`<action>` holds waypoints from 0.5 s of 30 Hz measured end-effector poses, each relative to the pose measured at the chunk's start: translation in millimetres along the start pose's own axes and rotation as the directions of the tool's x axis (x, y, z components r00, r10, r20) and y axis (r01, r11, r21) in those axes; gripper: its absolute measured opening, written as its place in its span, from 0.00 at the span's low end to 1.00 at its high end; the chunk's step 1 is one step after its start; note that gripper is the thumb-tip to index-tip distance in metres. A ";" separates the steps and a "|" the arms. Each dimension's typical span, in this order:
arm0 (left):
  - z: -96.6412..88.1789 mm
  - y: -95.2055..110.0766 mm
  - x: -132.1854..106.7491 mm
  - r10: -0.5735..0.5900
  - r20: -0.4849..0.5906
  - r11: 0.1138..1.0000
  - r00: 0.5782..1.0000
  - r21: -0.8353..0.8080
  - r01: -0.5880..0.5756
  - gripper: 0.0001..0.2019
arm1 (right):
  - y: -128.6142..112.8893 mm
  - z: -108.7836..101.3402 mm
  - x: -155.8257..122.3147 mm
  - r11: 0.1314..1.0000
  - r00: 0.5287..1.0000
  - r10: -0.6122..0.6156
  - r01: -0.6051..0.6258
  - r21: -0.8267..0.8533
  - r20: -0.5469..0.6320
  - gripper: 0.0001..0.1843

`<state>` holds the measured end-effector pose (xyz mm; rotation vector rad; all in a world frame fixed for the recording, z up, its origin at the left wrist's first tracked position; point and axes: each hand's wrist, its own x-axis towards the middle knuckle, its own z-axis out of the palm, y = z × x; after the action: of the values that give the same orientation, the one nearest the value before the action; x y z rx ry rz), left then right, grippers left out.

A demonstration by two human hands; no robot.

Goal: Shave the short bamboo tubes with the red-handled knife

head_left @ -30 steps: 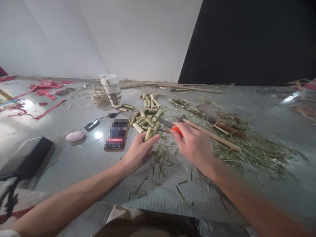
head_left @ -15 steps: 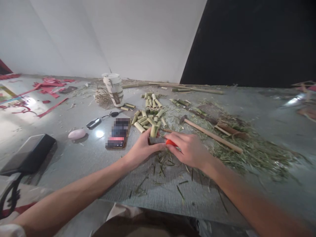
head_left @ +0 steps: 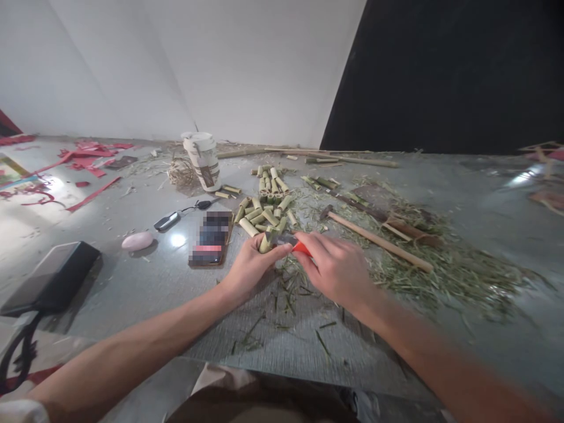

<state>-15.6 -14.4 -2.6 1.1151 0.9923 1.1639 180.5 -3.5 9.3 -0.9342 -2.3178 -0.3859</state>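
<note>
My left hand [head_left: 249,264] is closed around a short green bamboo piece [head_left: 265,242], which stands tilted between thumb and fingers. In my right hand [head_left: 337,267] is a knife with an orange-red handle [head_left: 303,247]. Its grey blade [head_left: 284,239] lies against the bamboo piece, close by my left thumb. Just beyond my hands is a pile of short cut bamboo tubes [head_left: 258,214], with more tubes [head_left: 273,183] grouped behind it. Green bamboo shavings [head_left: 288,296] are strewn below my hands.
A hammer [head_left: 379,239] lies right on a heap of shavings [head_left: 462,282]. Left are a phone [head_left: 211,238], a key fob [head_left: 167,221], a pink oval object [head_left: 137,241] and a black box [head_left: 53,276] with a cable. A paper cup [head_left: 201,161] stands behind; red scraps [head_left: 88,155] lie far left.
The bamboo piece has tipped from nearly upright to a leftward lean in my left hand. The knife blade has shifted up along it, and my right hand has turned slightly.
</note>
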 end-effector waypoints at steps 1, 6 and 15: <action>-0.1 0.8 -0.1 -0.003 -0.012 1.000 1.000 0.008 0.003 0.18 | -2.1 -0.2 0.3 1.000 1.000 0.013 -0.013 -0.009 -0.016 0.12; -2.0 2.5 -0.5 0.009 -0.021 0.998 1.000 0.063 -0.008 0.21 | -8.1 -1.4 0.8 0.999 0.998 0.049 -0.049 -0.019 -0.025 0.12; -6.4 0.5 0.7 -0.016 0.023 1.000 1.000 0.027 0.016 0.18 | 20.8 -2.9 -0.2 0.986 0.985 0.164 -0.164 0.016 -0.057 0.14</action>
<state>-21.8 -12.9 -3.3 1.1377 0.9992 1.1252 196.5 9.8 12.3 -1.0853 -2.1697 -0.3266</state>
